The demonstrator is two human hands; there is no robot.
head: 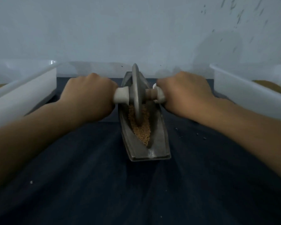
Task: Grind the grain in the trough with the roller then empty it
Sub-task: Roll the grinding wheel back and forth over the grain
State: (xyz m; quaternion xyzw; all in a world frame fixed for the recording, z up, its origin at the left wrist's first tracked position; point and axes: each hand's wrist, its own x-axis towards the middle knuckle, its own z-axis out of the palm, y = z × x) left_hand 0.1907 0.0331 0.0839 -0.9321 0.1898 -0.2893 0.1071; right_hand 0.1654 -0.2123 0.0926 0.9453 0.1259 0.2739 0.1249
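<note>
Trough: a grey metal, boat-shaped trough [159, 143] lies lengthwise at the centre of the desk. Its blunt near end points to 6 o'clock. Its far end, toward 12 o'clock, is largely hidden behind the roller.
Grain: tan grain [141, 132] sits in the trough's channel on both sides of the disc and narrows to a point toward 6 o'clock.
Roller: the grey disc roller [136, 91] stands upright on its edge in the far half of the trough, with its lower rim sunk in the grain. An axle crosses it from 9 to 3 o'clock.
Left hand: the left hand [89, 95] is at 9 o'clock of the disc, knuckles up, fingers curled round the left handle [121, 95]. Only the handle's white inner collar shows.
Right hand: the right hand [183, 93] is at 3 o'clock of the disc, knuckles up, fingers wrapped round the right handle [158, 95], whose white collar shows beside the axle.
Desk: the desk [88, 176] is covered in dark blue cloth. A few pale crumbs [197, 134] lie at 3 o'clock of the trough.
Left bin: a white plastic left bin [23, 95] stands at 9 o'clock, well apart from the trough.
Right bin: a white plastic right bin [250, 95] stands at 3 o'clock, with tan material [269, 86] visible inside.
Rear container: a translucent container [88, 69] stands at 11 o'clock behind the left hand. Its contents cannot be told.
Wall: a pale wall [104, 30] runs across 12 o'clock, with dark specks at 1 o'clock.
</note>
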